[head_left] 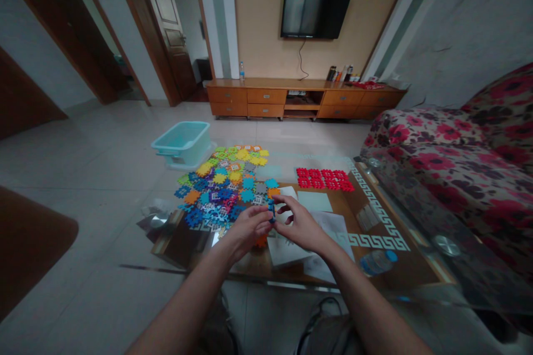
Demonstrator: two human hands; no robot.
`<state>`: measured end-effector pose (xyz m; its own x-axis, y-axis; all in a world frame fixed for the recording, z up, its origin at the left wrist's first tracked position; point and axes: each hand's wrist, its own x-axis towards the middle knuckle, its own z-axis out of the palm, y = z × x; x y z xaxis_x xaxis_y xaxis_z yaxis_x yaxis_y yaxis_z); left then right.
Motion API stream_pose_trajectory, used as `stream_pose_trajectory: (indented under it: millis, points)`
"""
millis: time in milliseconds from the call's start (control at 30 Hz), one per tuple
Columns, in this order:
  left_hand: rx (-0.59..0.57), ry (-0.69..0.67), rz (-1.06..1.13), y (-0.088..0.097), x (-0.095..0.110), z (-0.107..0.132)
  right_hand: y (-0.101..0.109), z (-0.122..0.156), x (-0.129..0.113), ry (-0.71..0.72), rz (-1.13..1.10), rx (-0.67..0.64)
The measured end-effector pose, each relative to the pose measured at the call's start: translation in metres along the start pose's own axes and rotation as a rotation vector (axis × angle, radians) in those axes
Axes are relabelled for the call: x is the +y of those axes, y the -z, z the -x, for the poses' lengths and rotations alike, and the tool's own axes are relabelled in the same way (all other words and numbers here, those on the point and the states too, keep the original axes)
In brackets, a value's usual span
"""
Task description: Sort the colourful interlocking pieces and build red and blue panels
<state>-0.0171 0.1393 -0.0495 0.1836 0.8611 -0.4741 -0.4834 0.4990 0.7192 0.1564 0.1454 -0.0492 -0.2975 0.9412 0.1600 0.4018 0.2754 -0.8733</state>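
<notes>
Between my two hands, above the near part of the glass table, is a small blue interlocking puzzle tile [272, 213], seen nearly edge-on. My left hand [251, 225] grips its left side with fingers together. My right hand [297, 223] pinches it from the right, thumb below and curled fingers above. Just left of my hands lies a spread heap of mixed interlocking tiles [225, 194] in blue, yellow, green, orange and grey. Farther right, red tiles [323, 178] lie joined in a flat block of two rows.
Papers [328, 233] lie on the glass table [400, 271] below my right hand. A water bottle [378, 262] lies near the front right. A turquoise plastic bin [183, 144] stands beyond the heap at left. A flowered sofa [449, 144] borders the right side.
</notes>
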Motion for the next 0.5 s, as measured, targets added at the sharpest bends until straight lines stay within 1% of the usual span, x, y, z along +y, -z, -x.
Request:
stream_pose_trajectory:
  millis: [100,333,500]
  points:
    - [-0.022,0.008,-0.008,0.0009,-0.0005,-0.0002,-0.002,0.0008,-0.0021,0.041,0.057,-0.003]
    - [-0.037,0.004,-0.042,0.005,-0.0019,-0.0025,-0.0004,-0.0012,-0.0051,0.039,0.09,0.01]
    - [-0.029,0.006,-0.057,0.0039,-0.0006,-0.0008,0.0003,-0.001,-0.0055,0.036,0.089,0.005]
